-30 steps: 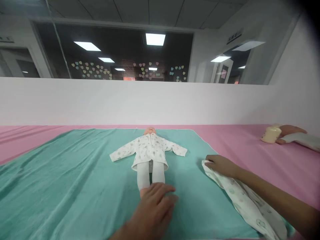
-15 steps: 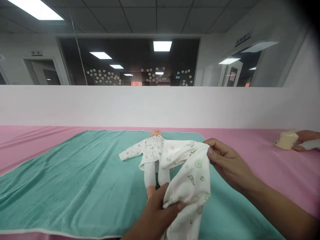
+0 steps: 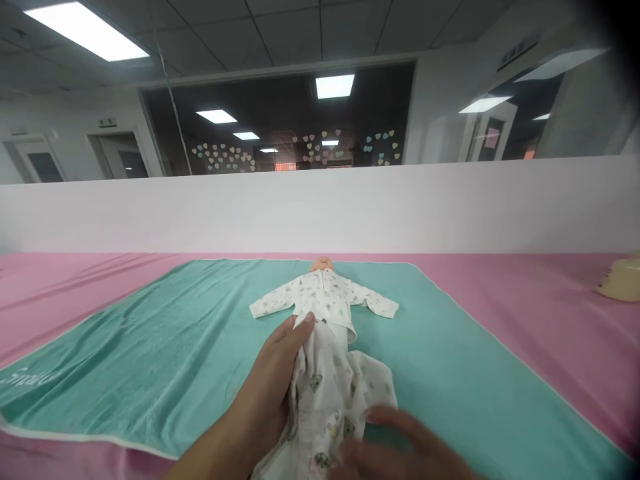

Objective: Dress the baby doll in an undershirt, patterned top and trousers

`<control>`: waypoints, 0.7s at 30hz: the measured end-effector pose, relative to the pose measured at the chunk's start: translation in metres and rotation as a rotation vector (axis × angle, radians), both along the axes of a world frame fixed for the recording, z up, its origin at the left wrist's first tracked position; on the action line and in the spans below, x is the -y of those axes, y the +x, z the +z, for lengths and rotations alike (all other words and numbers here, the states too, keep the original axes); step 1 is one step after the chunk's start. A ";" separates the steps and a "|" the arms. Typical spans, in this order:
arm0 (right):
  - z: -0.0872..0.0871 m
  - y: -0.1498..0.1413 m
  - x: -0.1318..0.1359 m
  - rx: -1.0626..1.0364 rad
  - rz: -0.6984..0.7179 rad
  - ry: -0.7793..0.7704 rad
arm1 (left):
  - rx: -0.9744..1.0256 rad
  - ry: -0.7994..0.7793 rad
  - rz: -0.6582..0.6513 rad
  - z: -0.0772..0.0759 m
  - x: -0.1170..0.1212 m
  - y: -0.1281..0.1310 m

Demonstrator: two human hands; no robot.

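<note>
A baby doll (image 3: 324, 293) in a white printed top lies on its back on a teal towel (image 3: 150, 353), arms spread, head towards the wall. White printed baby trousers (image 3: 334, 390) lie over the doll's legs and hide them. My left hand (image 3: 273, 383) lies along the left side of the trousers, fingers stretched up to the doll's waist. At the bottom of the view, my right hand (image 3: 400, 447) is blurred and rests flat by the trousers' lower right edge.
The towel lies on a pink sheet (image 3: 525, 300) that covers the whole surface. A cream-coloured bottle (image 3: 620, 280) sits at the far right edge. A low white partition (image 3: 320, 207) runs along the back, with a dark window above it.
The trousers, held up in both hands half a second ago, now lie over the doll's legs. Both hands have come down onto the cloth.
</note>
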State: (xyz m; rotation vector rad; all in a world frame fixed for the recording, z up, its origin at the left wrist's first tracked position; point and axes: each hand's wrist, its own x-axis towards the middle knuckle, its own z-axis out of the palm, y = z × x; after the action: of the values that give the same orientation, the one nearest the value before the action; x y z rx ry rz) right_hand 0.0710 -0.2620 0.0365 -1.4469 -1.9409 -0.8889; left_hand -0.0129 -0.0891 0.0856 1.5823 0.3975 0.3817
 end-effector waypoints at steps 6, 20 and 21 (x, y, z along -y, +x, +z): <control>-0.004 -0.007 -0.025 0.212 -0.092 -0.051 | -0.044 -0.009 -0.092 -0.005 0.013 0.010; 0.062 0.023 0.014 -1.208 0.303 -0.724 | 0.020 0.144 -0.219 0.020 0.006 -0.032; 0.065 0.023 0.018 -1.215 0.382 -0.849 | 0.086 0.024 -0.195 0.024 -0.002 -0.038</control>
State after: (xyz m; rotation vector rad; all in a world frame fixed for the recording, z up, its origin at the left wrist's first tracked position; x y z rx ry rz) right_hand 0.0936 -0.2804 0.1017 -1.3674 -1.4578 0.9487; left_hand -0.0514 -0.0871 0.1092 1.6059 0.1705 0.3040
